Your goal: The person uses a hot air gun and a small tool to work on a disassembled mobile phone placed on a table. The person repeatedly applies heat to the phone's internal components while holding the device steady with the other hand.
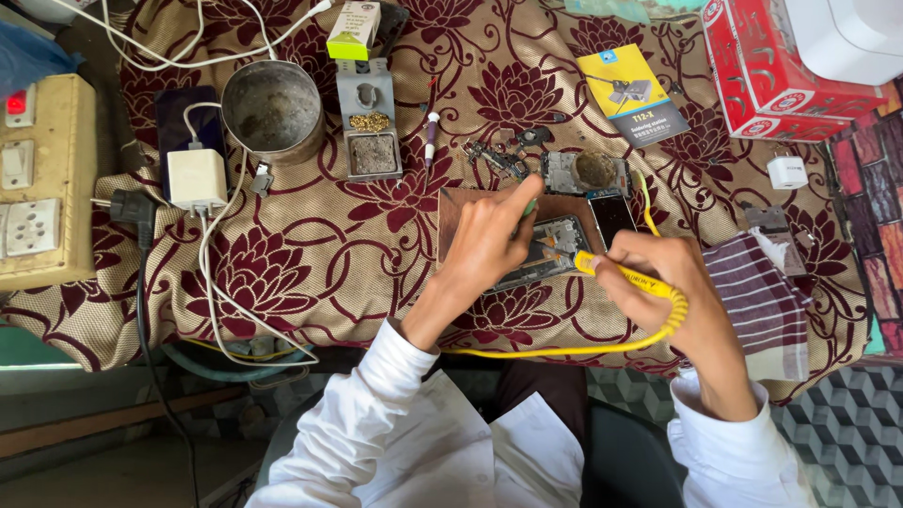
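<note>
Your bench carries a floral maroon-and-tan cloth. Both forearms reach forward in white sleeves and converge on one opened phone, which lies on a brown board at the bench's centre.

Your left hand arches over the phone's left edge, fingers curled and pinching a thin green-tipped tool whose point meets the phone; the hand hides the phone's left part.

Your right hand is clenched around one yellow soldering iron, tip down at the phone's right edge. Its single yellow cable loops back under the wrist.

Count nearby: one red carton far right, one metal cup, one striped cloth just beside your right hand, one white charger, one iron stand.
</note>
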